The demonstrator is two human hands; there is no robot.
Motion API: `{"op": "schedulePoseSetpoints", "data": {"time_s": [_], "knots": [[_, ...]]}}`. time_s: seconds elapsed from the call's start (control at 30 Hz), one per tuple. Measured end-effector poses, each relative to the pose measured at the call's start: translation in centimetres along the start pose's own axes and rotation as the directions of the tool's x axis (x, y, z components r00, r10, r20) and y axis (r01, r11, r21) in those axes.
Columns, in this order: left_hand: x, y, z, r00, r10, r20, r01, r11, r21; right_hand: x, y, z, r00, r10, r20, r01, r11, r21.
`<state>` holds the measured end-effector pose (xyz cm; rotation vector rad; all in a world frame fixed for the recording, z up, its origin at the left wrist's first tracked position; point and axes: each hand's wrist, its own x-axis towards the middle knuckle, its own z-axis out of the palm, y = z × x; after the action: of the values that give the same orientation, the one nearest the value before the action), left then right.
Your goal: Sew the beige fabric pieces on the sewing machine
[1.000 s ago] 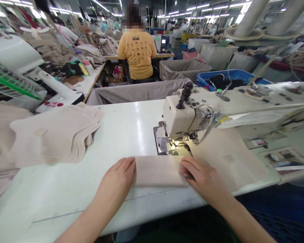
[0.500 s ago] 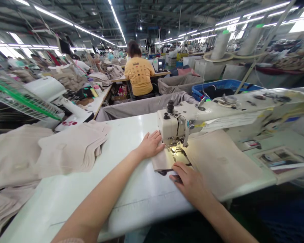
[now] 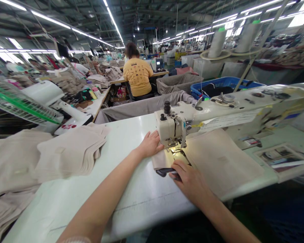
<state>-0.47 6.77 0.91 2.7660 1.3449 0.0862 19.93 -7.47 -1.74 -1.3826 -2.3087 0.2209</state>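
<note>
My left hand (image 3: 150,144) lies flat with its fingers spread, on the left edge of a beige fabric piece (image 3: 160,160) beside the sewing machine head (image 3: 167,126). Close to the needle area, my right hand (image 3: 187,177) has its thumb and fingers closed around a dark object (image 3: 164,172) at the front edge of the fabric; much of that object is hidden. A lamp lights the metal plate (image 3: 178,155) under the presser foot. Another beige panel (image 3: 221,162) lies right of the needle.
Stacked beige panels (image 3: 66,152) lie on the left of the white table (image 3: 131,189), near a fan (image 3: 43,94). A blue basket (image 3: 228,81) and grey fabric bin (image 3: 142,106) stand behind. A person in yellow (image 3: 137,77) sits ahead.
The view has shifted slightly. More of the dark object shows below the fabric's front edge. Both hands keep nearly the same places.
</note>
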Motion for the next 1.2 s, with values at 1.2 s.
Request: {"op": "schedulePoseSetpoints", "data": {"time_s": [1.2], "knots": [[-5.5,4.6,0.4,0.939,0.287,-0.190,-0.305,0.949,-0.077,3.0,0.8,-1.3,0.994,0.028,0.105,-0.030,1.000,0.009]]}}
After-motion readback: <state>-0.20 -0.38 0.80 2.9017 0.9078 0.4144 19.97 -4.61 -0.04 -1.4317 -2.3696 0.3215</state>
